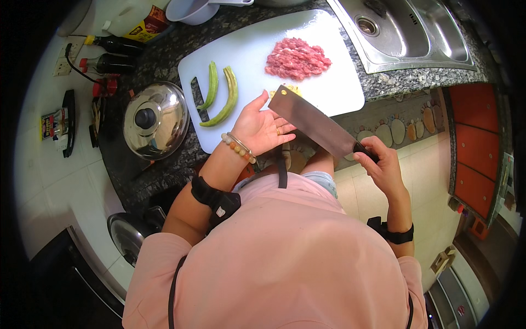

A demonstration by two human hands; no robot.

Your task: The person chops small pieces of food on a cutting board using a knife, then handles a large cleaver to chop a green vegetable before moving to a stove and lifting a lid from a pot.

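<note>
My right hand (380, 162) grips the black handle of a cleaver (314, 123), whose broad blade slants up and left over the near edge of a white cutting board (250, 45). Palm up and fingers spread, my left hand (263, 127) is beside the blade's far end and holds nothing that I can see. Chopped yellowish bits (294, 89), partly hidden by the blade, lie on the board. Beyond them sits a heap of chopped raw meat (298, 59). Two pieces of a ridged green vegetable (224, 100) rest at the board's left, near its handle slot.
A steel lid (156, 119) with a black knob lies left of the board on the dark stone counter (164, 61). Several bottles (117, 63) and a white handled bowl (193, 12) stand behind it. On the right is a steel sink (394, 37); below, red drawers (474, 140).
</note>
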